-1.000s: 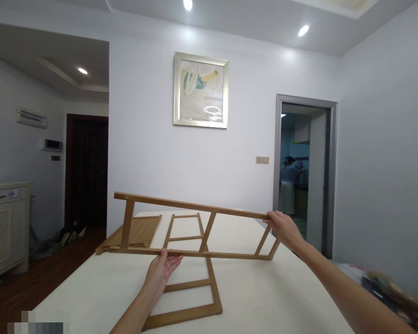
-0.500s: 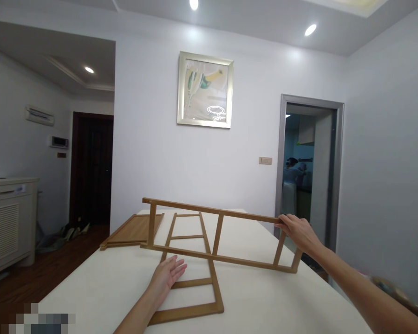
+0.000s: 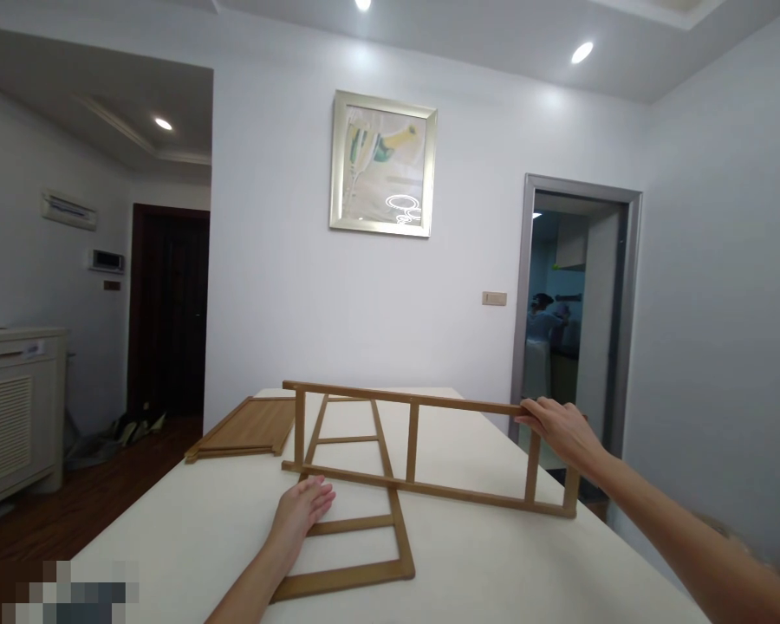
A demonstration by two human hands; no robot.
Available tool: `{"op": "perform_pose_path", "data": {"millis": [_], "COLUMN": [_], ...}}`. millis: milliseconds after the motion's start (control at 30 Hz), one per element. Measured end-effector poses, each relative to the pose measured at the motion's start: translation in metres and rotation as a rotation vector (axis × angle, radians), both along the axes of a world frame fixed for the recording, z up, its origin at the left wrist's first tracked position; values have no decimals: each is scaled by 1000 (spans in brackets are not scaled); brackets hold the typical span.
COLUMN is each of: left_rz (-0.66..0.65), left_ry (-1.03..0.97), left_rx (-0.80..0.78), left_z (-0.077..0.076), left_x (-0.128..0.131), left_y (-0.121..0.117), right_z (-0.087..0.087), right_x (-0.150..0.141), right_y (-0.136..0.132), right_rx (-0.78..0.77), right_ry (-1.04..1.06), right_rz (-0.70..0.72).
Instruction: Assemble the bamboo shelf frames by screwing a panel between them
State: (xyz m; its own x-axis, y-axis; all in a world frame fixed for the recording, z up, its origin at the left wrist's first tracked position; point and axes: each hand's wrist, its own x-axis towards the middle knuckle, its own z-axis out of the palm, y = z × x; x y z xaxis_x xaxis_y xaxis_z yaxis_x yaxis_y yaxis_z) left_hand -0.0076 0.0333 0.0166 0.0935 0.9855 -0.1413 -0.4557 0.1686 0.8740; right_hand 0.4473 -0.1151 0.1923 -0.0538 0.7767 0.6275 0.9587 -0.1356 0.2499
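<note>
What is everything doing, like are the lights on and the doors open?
Tipped-up frame: held on edge
Right hand: gripping its top rail
Left hand: open, holding nothing
Low frame: lying flat
Boards: stacked flat
Ceiling lights: on
Dark door: looks shut
Doorway: open
Picture: hanging

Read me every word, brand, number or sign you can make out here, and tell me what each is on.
No text can be read.
Small pale label on the white louvred cabinet: too small and blurred.
White wall unit with a dark screen: nothing legible.
Gold-framed picture: no lettering I can make out.
Brown wooden ladder-shaped frame in the right hand: no visible marking.
</note>
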Motion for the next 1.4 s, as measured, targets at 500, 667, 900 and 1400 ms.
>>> {"op": "perform_pose_path", "data": {"millis": [500, 667, 900, 1400], "left_rz": [60, 61, 122, 226], "left_ry": [98, 144, 314, 1217], "left_rx": [58, 79, 183, 496], "left_z": [0, 0, -4, -29], "left_x": [-6, -5, -6, -40], "left_y": [1, 1, 9, 18], "right_z": [-16, -49, -107, -171], "right_x": [11, 17, 13, -41], "right_y": [13, 25, 38, 59], "right_rx": [-127, -183, -198, -215], "right_ry": [382, 532, 645, 715], "right_rz": [-409, -434, -400, -367]}}
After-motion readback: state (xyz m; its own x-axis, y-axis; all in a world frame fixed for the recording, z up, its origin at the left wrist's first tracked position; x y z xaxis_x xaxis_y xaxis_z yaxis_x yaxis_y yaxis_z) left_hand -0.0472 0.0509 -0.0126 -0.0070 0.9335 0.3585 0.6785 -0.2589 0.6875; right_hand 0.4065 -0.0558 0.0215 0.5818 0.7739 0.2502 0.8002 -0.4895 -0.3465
